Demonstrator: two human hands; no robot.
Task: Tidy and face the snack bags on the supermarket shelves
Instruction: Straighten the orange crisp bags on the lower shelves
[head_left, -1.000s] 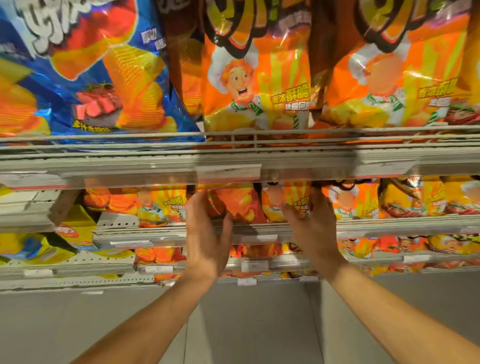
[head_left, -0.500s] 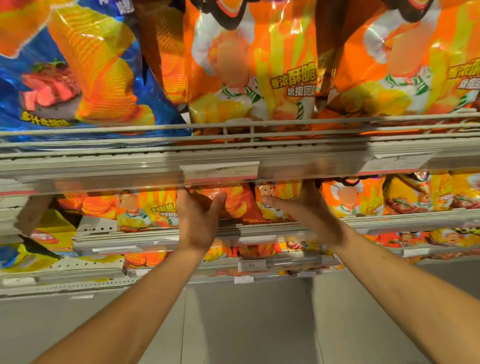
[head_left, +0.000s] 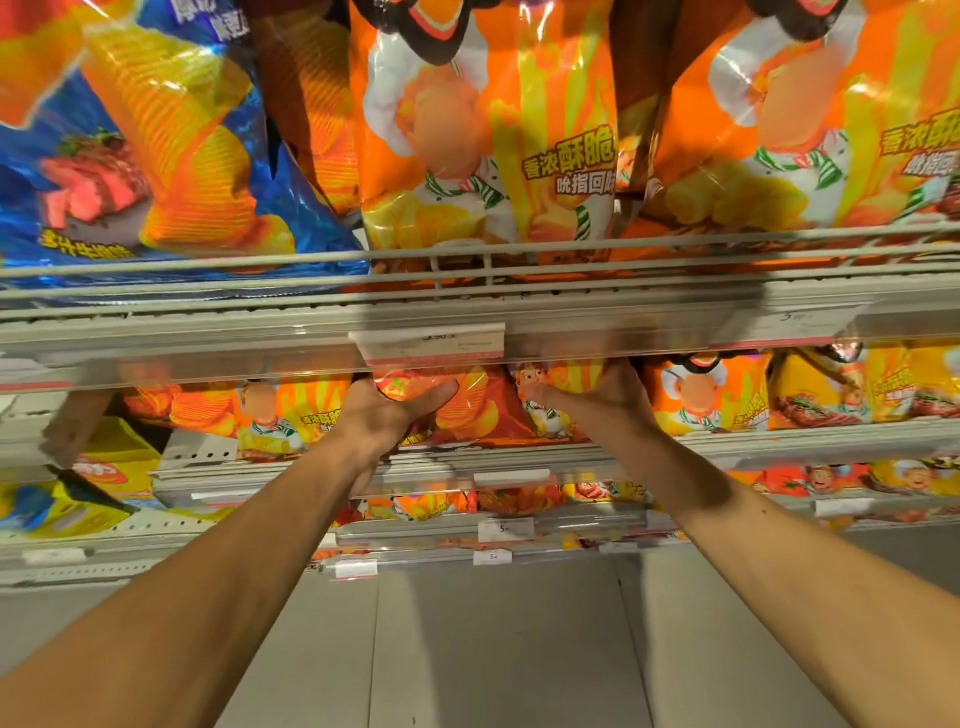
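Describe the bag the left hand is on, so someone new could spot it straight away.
Find the top shelf rail with its price tag. Just below the tag, on the second shelf, the left hand grips a red-orange bag. It is redder than the chef bag to its right, which the right hand holds.

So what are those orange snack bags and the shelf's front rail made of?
The orange snack bag looks like glossy plastic film: bright glare and soft creases. The front rail looks like painted or coated metal wire, thin, straight and pale grey, though plastic cannot be ruled out.
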